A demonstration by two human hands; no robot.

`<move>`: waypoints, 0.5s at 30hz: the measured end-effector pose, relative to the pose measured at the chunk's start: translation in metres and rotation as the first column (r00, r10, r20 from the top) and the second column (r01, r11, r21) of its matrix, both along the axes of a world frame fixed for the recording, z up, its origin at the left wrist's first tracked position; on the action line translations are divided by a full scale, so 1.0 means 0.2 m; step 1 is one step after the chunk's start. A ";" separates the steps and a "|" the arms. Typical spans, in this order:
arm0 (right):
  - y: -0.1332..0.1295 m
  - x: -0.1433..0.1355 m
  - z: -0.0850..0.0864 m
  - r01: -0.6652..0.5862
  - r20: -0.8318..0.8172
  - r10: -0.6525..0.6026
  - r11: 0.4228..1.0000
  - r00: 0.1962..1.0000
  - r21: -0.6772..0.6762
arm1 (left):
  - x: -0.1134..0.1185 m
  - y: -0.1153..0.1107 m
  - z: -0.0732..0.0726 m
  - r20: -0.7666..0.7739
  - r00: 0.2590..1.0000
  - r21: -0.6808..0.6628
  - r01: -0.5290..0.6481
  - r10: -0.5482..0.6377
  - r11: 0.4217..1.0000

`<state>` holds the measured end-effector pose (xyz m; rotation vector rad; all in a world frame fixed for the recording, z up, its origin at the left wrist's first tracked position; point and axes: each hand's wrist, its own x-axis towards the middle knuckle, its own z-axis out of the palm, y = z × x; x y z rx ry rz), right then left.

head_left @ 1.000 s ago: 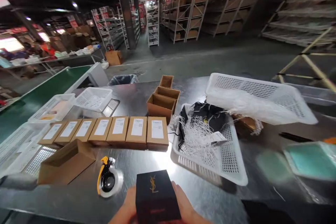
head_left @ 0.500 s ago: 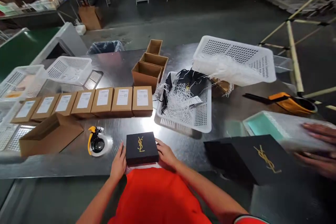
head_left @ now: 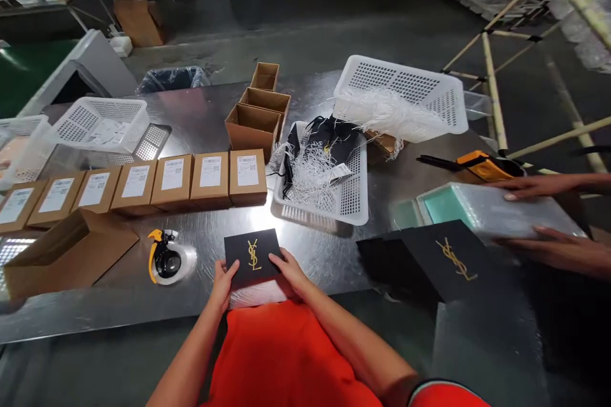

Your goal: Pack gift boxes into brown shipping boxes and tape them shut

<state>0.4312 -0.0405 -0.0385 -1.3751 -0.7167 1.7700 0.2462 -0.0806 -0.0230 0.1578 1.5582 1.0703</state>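
Observation:
In front of my red shirt, a black box with a gold YSL logo sits between both hands at the table's near edge. My left hand grips its left side, thumb on top near the corner. At the right side my right hand holds it, thumb also over the top face. A pale, shiny surface shows just below the box's near edge; I cannot tell what it is. The undersides of my fingers are hidden. To the left lies a yellow-and-black tape dispenser with a roll of clear tape.
A row of labelled cardboard boxes stands beyond, with open cartons behind. A white basket holds shredded paper and black pouches. At right, a co-worker's hands touch a wrapped block beside another black YSL box.
My thumbs have come onto the black box's top, and the box appears slightly tilted. The view has shifted somewhat to the right. The co-worker's hands have moved apart on the wrapped block.

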 end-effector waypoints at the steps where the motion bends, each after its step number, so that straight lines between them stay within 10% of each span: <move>1: -0.01 0.01 0.04 0.042 -0.021 -0.042 0.999 0.999 -0.005 | 0.01 0.00 0.04 0.007 1.000 0.012 -0.010 0.010 1.000; 7: 0.04 0.11 0.30 0.194 -0.106 -0.194 0.981 0.975 -0.010 | 0.07 0.05 0.30 0.315 0.949 -0.001 0.000 0.000 1.000; 15: -0.01 0.05 0.43 0.541 -0.319 -0.542 0.835 0.777 -0.100 | 0.35 0.12 0.36 0.375 0.927 0.002 0.012 -0.012 1.000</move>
